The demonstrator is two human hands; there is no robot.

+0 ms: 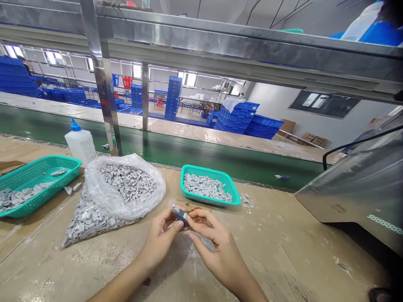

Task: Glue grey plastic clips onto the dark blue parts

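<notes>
A small grey and dark blue plastic part [180,214] is held up between my two hands, just above the worktable. My left hand [162,233] pinches it from the left with thumb and fingers. From the right, my right hand [211,235] grips its other end with the fingertips. Behind the hands stands a green basket [208,202] of small light grey pieces. To the left lies an open clear plastic bag [97,201] full of small grey pieces. The fingers hide some of the held part.
Another green basket [40,201] with larger grey parts sits at the far left, near a white bottle [80,144] with a blue cap. Loose pieces [247,200] lie beside the middle basket. Beyond runs a green conveyor belt [201,153]; a metal post [102,84] rises at its near side.
</notes>
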